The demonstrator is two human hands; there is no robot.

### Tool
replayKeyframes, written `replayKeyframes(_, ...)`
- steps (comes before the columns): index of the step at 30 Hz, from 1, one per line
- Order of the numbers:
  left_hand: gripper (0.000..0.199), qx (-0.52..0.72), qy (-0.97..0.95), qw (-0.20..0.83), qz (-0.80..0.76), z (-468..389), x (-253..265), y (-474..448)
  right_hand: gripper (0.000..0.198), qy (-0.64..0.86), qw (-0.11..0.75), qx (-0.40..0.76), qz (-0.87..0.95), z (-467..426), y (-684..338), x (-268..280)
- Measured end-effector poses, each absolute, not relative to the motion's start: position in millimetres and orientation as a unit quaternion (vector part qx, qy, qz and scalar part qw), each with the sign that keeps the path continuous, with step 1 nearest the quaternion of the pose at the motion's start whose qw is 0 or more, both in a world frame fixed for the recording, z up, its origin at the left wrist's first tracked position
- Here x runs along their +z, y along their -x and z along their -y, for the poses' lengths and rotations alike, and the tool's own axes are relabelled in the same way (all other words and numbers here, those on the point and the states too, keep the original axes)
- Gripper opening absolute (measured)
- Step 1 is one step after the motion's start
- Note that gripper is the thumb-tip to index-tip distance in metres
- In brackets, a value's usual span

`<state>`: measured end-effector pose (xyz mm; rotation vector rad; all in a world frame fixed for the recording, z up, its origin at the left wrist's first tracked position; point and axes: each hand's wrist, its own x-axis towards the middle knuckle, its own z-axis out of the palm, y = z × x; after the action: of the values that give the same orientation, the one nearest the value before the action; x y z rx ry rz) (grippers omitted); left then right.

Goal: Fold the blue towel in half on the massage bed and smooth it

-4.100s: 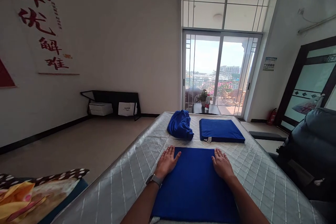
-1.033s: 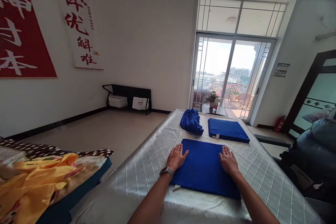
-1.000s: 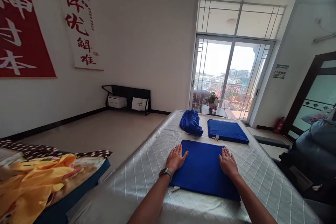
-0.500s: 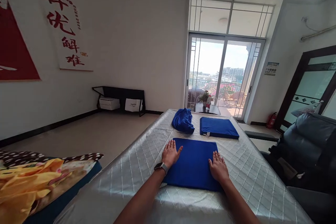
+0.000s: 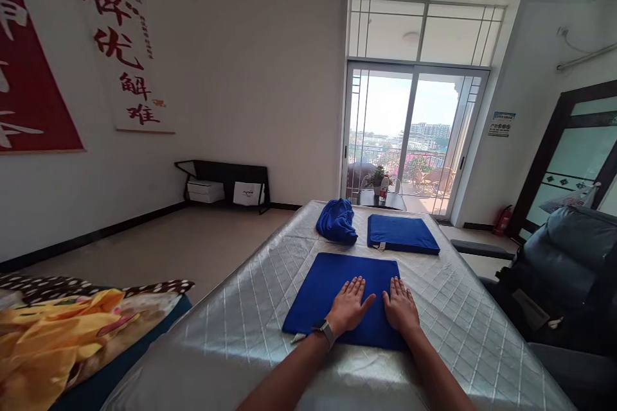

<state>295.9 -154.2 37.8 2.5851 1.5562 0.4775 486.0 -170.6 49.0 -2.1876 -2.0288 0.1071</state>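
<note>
A folded blue cloth (image 5: 318, 295) lies flat before me on the silver quilted cover (image 5: 255, 289), a small white tag showing at its near left corner. My left hand (image 5: 351, 306), wearing a watch at the wrist, rests palm down on the cloth right of its middle, fingers stretched out. Along the cloth's right edge lies my right hand (image 5: 401, 306), also flat with fingers extended. Neither hand grips anything. Beyond the cloth sit a crumpled blue cloth (image 5: 336, 221) on the left and a neat stack of folded blue cloths (image 5: 402, 233) on the right.
A dark padded chair (image 5: 562, 263) stands close on the right. On the left, yellow and patterned bedding (image 5: 72, 334) is heaped. A low black rack (image 5: 226, 180) is against the far wall, and a bottle (image 5: 384, 187) stands on a small table beyond the bed.
My left hand has slid right across the folded cloth, from its left edge to near my right hand. The right hand stays in place. The view has turned slightly left.
</note>
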Motion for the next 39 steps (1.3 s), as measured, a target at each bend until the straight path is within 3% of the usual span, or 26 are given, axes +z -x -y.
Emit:
replayKeyframes(8, 0.084, 0.124, -0.786, 0.008, -0.606, 156, 33, -174, 0.069, 0.736, 0.073, 0.034, 0.673, 171, -483, 50)
replayKeyframes(16, 0.089, 0.133, -0.781, -0.011, -0.610, 160, 32, -174, 0.066, 0.728, 0.072, 0.002, 0.681, 192, -477, 64)
replayKeyframes(28, 0.082, 0.143, -0.778, -0.047, -0.609, 160, 33, -169, 0.070, 0.707, 0.085, 0.057, 0.700, 245, -476, 46)
replayKeyframes(33, 0.075, 0.173, -0.785, -0.061, -0.592, 173, 44, -206, 0.069, 0.705, 0.091, 0.055, 0.702, 245, -475, 48)
replayKeyframes(39, 0.061, 0.182, -0.903, -0.022, -0.390, 216, 36, -308, 0.063, 0.688, 0.063, 0.031, 0.722, 246, -478, 46)
